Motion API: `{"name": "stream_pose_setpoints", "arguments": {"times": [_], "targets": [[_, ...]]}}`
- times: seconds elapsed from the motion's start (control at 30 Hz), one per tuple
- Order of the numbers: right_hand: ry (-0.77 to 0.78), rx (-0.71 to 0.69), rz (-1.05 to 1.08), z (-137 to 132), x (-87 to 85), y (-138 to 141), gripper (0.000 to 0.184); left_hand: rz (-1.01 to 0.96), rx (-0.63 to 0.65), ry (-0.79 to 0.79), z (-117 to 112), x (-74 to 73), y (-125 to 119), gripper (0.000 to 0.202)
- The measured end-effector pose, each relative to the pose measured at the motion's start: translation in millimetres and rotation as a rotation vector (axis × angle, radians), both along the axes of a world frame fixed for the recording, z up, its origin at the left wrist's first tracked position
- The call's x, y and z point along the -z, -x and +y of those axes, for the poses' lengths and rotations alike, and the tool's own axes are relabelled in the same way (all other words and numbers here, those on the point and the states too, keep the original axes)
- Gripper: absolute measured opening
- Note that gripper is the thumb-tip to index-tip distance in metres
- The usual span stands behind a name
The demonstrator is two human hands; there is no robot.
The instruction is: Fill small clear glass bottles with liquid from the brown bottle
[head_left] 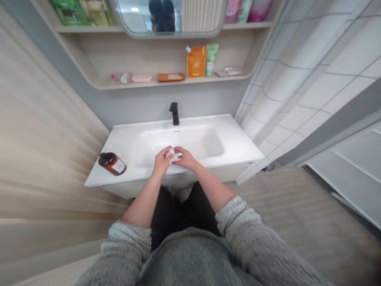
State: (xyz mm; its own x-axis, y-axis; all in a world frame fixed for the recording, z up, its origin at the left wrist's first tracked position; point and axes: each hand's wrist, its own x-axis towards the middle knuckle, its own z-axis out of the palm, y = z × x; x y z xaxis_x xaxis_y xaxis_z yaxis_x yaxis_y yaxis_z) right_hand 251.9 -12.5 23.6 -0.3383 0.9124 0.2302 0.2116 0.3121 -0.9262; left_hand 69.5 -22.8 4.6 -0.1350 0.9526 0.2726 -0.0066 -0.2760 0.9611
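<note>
Over the front rim of the white sink point(218, 147), both hands meet around a small clear bottle point(172, 152) with a whitish cap. My left hand point(161, 161) is closed around its left side, fingertips near the cap. From the right, my right hand point(185, 159) curls its thumb and fingers against the same bottle. Fingers cover much of the bottle, so its full shape and contents cannot be made out. A black faucet point(174, 114) stands behind the basin, beyond the hands.
A brown bottle with a black top point(112, 163) is on the counter's left end. Above runs a shelf point(143, 84) with an orange pouch point(196, 61), a green tube point(211, 59), a pink case point(142, 78) and small clear bottles point(124, 78). A mirror point(169, 18) hangs over it.
</note>
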Motion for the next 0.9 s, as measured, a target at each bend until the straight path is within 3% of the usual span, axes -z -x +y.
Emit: {"name": "stream_pose_setpoints", "arguments": {"times": [0.13,0.33,0.47,0.67,0.9], "targets": [[-0.061,-0.005,0.001,-6.3,-1.5,-1.1,0.074,0.023,-0.068,-0.049,-1.7,-1.3,-2.4,0.049],[-0.022,0.036,-0.004,-6.2,-1.6,-1.7,0.071,-0.027,0.084,-0.045,-2.6,-7.1,-2.3,0.072],[-0.053,0.007,-0.004,-5.8,-0.3,-1.6,0.076,-0.051,0.036,-0.076,-2.0,-7.8,-1.3,0.065],[-0.05,-0.003,-0.006,-5.5,0.7,-3.1,0.079,-0.083,0.096,-0.056,-2.4,-7.1,-1.6,0.085],[-0.041,-0.011,-0.008,-5.9,0.5,-2.4,0.078,-0.064,0.067,-0.071,-4.8,-8.1,-0.7,0.083]]}}
